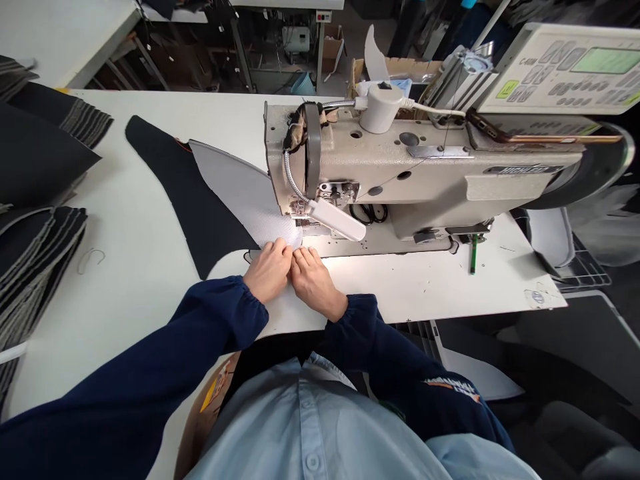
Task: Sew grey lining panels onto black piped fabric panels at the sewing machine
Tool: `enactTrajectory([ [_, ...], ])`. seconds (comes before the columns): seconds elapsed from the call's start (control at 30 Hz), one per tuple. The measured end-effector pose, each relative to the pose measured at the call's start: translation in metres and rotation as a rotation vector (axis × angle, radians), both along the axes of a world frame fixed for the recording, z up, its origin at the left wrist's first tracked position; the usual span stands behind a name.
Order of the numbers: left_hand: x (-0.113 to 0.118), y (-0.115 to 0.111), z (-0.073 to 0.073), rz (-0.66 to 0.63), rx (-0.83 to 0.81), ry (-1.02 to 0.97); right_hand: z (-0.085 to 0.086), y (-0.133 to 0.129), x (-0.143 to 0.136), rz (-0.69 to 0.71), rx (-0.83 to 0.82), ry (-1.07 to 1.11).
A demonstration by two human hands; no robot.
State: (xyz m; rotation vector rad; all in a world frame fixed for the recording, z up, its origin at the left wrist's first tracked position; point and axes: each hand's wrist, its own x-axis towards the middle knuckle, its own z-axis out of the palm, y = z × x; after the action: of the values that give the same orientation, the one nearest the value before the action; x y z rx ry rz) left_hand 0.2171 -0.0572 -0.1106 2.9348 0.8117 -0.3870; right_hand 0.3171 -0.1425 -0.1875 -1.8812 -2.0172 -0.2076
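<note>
A curved fabric piece lies across the table to the left of the sewing machine [430, 173]. Its black part [195, 200] spreads leftward, and its grey part [235, 187] runs up to the area beneath the needle. My left hand [270, 270] pinches the near edge of the grey part. Right beside it, touching, my right hand [315, 280] has its fingers curled at the same corner. What the right fingertips grip is hidden. A white lamp head [337, 220] hangs just above the hands, in front of the needle area.
Stacks of dark cut fabric pieces [40, 253] stand at the left. A phone [540, 130] rests on the machine under the control panel [565, 70]. A loose thread [91, 259] lies on the white table [130, 320]. A green-handled part [473, 253] hangs at the machine's right.
</note>
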Motion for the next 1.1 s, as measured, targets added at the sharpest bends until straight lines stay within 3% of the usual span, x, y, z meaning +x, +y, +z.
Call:
enactTrajectory([
  [0.23, -0.009, 0.01, -0.018, 0.029, 0.065, -0.211, -0.005, -0.014, 0.006, 0.059, 0.08, 0.051],
  [0.53, -0.003, 0.003, -0.028, -0.107, 0.132, -0.074, 0.0, -0.028, 0.016, -0.04, 0.176, 0.164],
  [0.8, -0.003, 0.003, -0.027, -0.11, 0.092, -0.049, 0.014, -0.019, 0.011, -0.007, 0.119, 0.161],
  [1.1, -0.006, 0.005, -0.032, -0.082, 0.053, -0.1, 0.001, -0.004, 0.01, 0.03, -0.028, 0.113],
])
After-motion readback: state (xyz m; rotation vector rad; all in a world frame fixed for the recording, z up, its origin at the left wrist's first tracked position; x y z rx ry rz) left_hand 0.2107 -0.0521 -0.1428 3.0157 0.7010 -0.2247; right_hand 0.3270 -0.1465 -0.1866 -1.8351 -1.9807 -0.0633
